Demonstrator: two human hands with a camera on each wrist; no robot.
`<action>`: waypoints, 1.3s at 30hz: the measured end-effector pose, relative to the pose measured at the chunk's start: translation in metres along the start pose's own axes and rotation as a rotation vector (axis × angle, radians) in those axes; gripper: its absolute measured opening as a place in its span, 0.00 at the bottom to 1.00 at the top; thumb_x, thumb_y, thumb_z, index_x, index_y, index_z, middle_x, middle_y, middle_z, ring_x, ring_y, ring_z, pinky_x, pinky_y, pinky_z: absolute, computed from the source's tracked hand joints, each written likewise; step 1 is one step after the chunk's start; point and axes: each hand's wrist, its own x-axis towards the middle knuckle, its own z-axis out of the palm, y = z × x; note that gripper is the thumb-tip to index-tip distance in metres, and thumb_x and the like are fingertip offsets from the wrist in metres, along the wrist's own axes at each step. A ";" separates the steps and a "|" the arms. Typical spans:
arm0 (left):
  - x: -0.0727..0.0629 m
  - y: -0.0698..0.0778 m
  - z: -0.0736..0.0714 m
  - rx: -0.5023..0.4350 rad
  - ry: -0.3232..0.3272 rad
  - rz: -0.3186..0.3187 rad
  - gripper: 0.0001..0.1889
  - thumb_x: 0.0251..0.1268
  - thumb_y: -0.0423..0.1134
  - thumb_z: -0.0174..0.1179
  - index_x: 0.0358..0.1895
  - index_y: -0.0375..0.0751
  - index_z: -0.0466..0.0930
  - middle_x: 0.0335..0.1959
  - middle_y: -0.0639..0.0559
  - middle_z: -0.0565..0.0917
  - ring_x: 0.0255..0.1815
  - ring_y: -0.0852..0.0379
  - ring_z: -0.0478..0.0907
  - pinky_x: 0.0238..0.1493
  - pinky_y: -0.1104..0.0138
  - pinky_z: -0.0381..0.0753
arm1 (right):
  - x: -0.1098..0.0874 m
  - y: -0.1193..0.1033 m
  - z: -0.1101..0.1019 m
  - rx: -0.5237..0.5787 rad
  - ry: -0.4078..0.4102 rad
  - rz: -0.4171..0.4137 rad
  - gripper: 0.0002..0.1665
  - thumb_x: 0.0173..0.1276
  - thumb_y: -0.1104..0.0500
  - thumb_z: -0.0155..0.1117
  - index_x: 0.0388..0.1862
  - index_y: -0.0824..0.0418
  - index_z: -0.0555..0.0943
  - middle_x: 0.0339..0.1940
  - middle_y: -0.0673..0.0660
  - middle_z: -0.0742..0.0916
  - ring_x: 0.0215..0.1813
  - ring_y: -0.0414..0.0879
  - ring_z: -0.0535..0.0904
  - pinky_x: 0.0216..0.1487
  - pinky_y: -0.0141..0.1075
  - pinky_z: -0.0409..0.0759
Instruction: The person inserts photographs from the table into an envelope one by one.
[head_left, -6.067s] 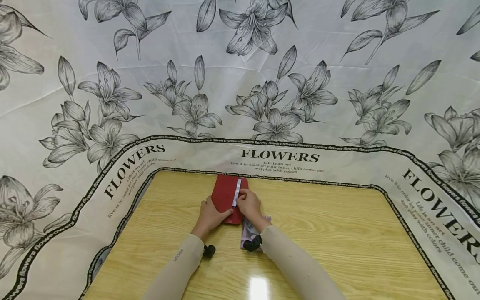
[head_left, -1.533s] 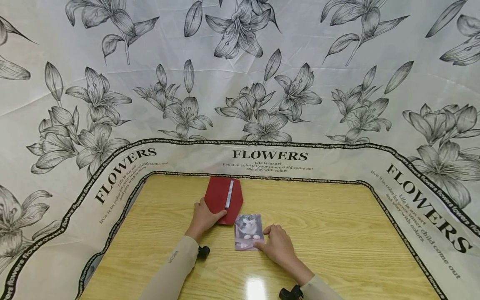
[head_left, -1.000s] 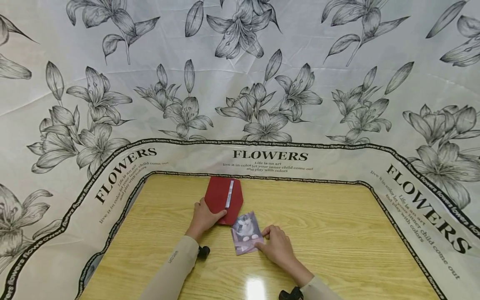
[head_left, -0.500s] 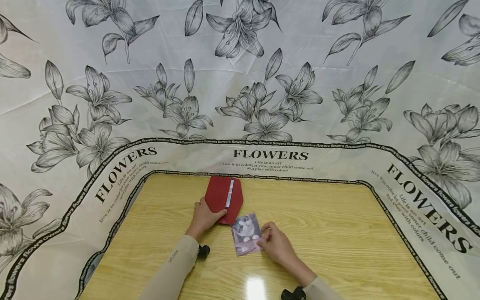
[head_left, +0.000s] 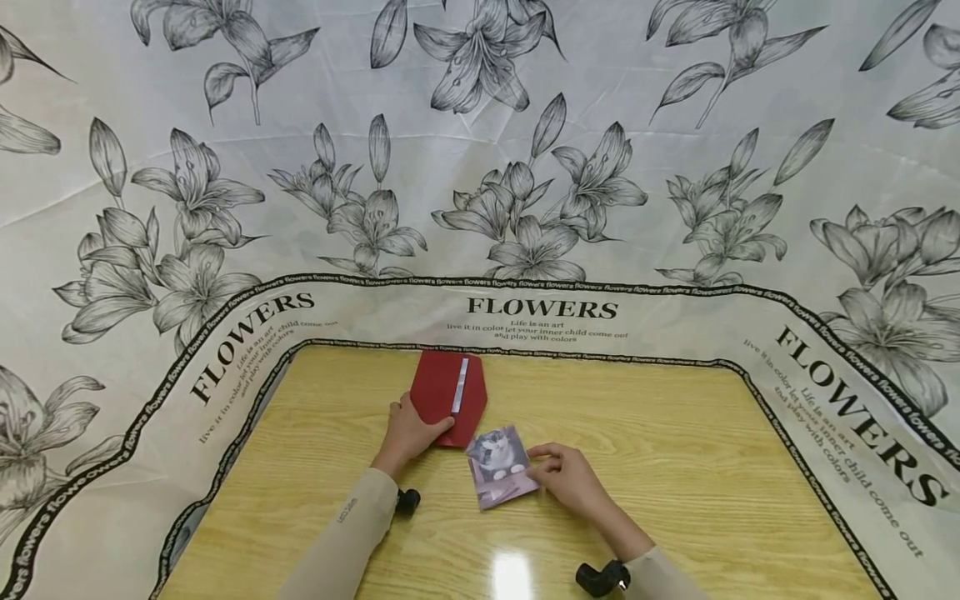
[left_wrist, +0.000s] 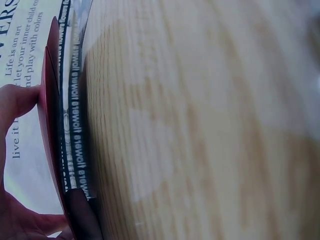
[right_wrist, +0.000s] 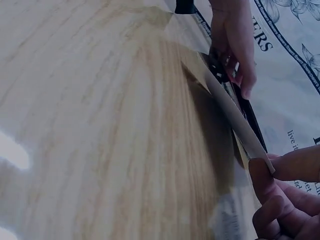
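Note:
A red paper envelope with a narrow white strip along its middle lies flat near the table's far edge. My left hand grips its lower left side, thumb on top; the left wrist view shows the same envelope edge-on between thumb and fingers. Just below and right of it is a cat photo card, tilted. My right hand pinches the card's right edge with thumb and fingertips. In the right wrist view the card appears edge-on, raised off the table on the pinched side.
A wooden table spreads around the hands, with a bright reflection near the front. A white cloth printed with flowers and lettering borders it and rises behind. Each wrist carries a black camera, such as the right one.
Earlier my right hand was at the envelope's white strip; it has since moved to the cat photo card. Lately the card has turned and shifted slightly right with that hand. The left hand stays put.

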 end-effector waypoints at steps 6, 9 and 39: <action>0.001 0.000 0.000 0.001 -0.003 0.010 0.57 0.63 0.59 0.76 0.81 0.26 0.54 0.65 0.29 0.69 0.60 0.36 0.76 0.62 0.42 0.80 | 0.003 -0.004 -0.016 0.007 0.028 0.015 0.19 0.74 0.62 0.73 0.61 0.67 0.86 0.25 0.59 0.88 0.22 0.41 0.69 0.26 0.32 0.65; 0.002 -0.001 0.001 0.003 -0.003 0.017 0.57 0.63 0.59 0.76 0.81 0.26 0.54 0.64 0.29 0.70 0.60 0.36 0.75 0.62 0.42 0.80 | 0.004 -0.006 -0.023 0.012 0.051 0.022 0.19 0.75 0.62 0.73 0.61 0.67 0.86 0.26 0.60 0.88 0.20 0.40 0.66 0.25 0.32 0.64; -0.001 0.003 -0.003 -0.010 0.013 0.019 0.57 0.62 0.58 0.77 0.81 0.25 0.54 0.63 0.27 0.70 0.58 0.35 0.77 0.61 0.42 0.81 | 0.057 -0.011 -0.025 0.108 0.271 -0.042 0.19 0.74 0.65 0.73 0.62 0.69 0.85 0.35 0.62 0.92 0.31 0.43 0.81 0.30 0.31 0.73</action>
